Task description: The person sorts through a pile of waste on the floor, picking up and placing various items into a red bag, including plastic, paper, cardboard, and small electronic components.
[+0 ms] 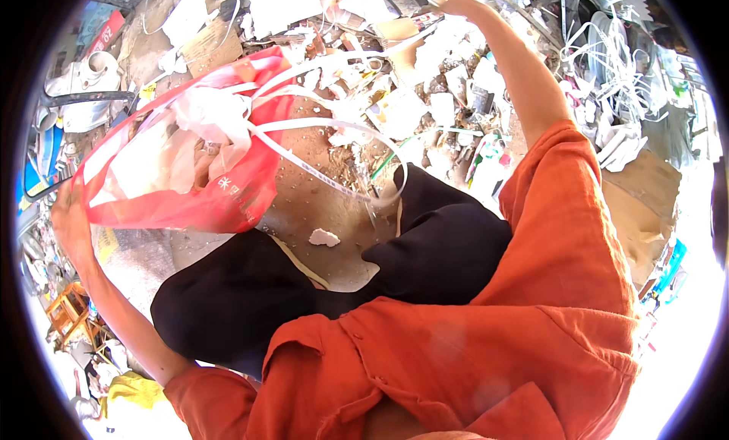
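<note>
My left hand (71, 212) grips the lower left edge of a red plastic bag (250, 197), holding it at the far left of the view. Crumpled pale plastic (213, 121) fills the bag's middle. Long white straps (326, 125) run from the bag, looping over my legs and reaching up toward the top. My right hand (448, 1) is stretched out to the top of the view with its fingers closed on the end of a white strap, partly blurred against the bright litter.
Paper and plastic scraps (402, 106) cover the ground ahead. A tangle of clear straps (607, 75) lies at the upper right, beside brown cardboard (634, 205). A black metal bar (91, 98), a wooden frame (72, 311) and yellow material (133, 387) are on the left.
</note>
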{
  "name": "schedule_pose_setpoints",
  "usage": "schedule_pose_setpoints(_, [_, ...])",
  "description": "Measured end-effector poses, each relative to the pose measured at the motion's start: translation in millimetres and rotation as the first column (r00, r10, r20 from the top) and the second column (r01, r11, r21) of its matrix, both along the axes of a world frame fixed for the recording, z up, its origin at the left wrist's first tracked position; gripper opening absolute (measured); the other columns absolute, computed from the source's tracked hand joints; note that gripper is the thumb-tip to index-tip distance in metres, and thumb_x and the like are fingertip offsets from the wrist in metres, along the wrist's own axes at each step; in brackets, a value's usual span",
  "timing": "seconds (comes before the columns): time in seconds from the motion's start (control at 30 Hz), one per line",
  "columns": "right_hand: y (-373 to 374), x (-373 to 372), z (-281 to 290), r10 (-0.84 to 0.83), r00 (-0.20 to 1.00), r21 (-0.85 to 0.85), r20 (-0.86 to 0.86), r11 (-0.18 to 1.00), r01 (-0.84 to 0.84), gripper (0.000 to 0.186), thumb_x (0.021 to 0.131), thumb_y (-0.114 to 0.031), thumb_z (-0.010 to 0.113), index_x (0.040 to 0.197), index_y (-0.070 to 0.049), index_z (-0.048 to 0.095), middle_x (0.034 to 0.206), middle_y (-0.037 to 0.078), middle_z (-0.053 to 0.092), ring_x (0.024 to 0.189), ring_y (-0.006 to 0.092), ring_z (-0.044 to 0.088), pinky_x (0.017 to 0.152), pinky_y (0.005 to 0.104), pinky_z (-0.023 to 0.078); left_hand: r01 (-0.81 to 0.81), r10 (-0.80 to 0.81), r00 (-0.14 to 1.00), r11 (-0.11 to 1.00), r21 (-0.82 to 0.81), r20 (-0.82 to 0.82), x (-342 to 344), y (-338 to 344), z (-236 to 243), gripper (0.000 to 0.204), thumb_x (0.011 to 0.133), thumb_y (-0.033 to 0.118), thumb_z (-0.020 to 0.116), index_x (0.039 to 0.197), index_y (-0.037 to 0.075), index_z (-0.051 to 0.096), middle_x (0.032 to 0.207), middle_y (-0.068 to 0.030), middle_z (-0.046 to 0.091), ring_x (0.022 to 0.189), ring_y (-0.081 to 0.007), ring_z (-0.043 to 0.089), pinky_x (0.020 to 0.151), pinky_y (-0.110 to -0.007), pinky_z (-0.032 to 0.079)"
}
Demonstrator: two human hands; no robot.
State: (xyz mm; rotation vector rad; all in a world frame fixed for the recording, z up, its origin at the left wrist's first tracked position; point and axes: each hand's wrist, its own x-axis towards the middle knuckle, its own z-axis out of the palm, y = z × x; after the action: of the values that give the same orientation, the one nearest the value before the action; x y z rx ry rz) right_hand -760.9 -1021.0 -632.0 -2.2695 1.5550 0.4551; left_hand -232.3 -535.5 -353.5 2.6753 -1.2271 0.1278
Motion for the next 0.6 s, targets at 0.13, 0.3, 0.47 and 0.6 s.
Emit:
schedule_pose_setpoints(0.13, [17.7, -61.2, -62.1, -0.238, 0.954, -0.109, 0.179, 0.959, 0.26, 0.089, 0.055, -0.046, 0.082, 0.122, 0.0, 0.047, 0.108, 0.014, 0.059, 0.104, 0.0259, 0.055, 0.086, 0.037, 0.044, -0.058, 0.058, 0.996, 0.998, 0.0, 0.069, 8.3, 10.6, -0.4, 0.036, 0.088, 0.024, 0.051, 0.113, -0.001, 0.057, 0.109, -0.0175, 0.061, 0.099, -0.0262, 0.057, 0.087, -0.033, 0.04])
schedule_pose_setpoints(0.3, [46.7, -73.1, -63.3, -0.007, 0.894, -0.411, 0.447, 0.886, 0.213, 0.109, 0.054, -0.05, 0.08, 0.137, -0.005, 0.025, 0.124, 0.016, 0.05, 0.117, 0.0294, 0.046, 0.097, 0.039, 0.039, -0.015, -0.008, 0.99, 0.987, 0.157, 0.143, -0.4, -21.4, -28.8, 0.037, 0.088, 0.026, 0.049, 0.118, 0.004, 0.056, 0.106, -0.0199, 0.061, 0.1, -0.0308, 0.058, 0.087, -0.036, 0.041])
schedule_pose_setpoints(0.47, [125.4, -32.9, -28.8, 0.107, 0.695, -0.074, 0.712, 0.994, -0.077, 0.103, 0.059, -0.046, 0.079, 0.14, -0.017, 0.023, 0.125, 0.019, 0.045, 0.119, 0.0313, 0.043, 0.099, 0.0454, 0.038, 0.091, -0.107, 0.984, 0.989, 0.118, 0.14, -34.4, -35.5, -32.4, 0.047, 0.083, 0.015, 0.057, 0.128, 0.007, 0.046, 0.124, -0.0199, 0.05, 0.117, -0.0305, 0.047, 0.1, -0.035, 0.033])
schedule_pose_setpoints(0.6, [180.4, 2.2, -44.7, 0.185, 0.837, -0.16, 0.516, 0.98, -0.118, 0.122, 0.05, -0.053, 0.081, 0.143, -0.025, 0.008, 0.143, 0.023, 0.009, 0.131, 0.0457, 0.013, 0.102, 0.0599, 0.025, 0.113, -0.288, 0.854, 0.916, 0.386, 0.434, -52.1, -44.7, -25.3, 0.061, 0.078, 0.014, 0.064, 0.134, 0.018, 0.04, 0.139, -0.014, 0.035, 0.13, -0.0307, 0.03, 0.107, -0.044, 0.02])
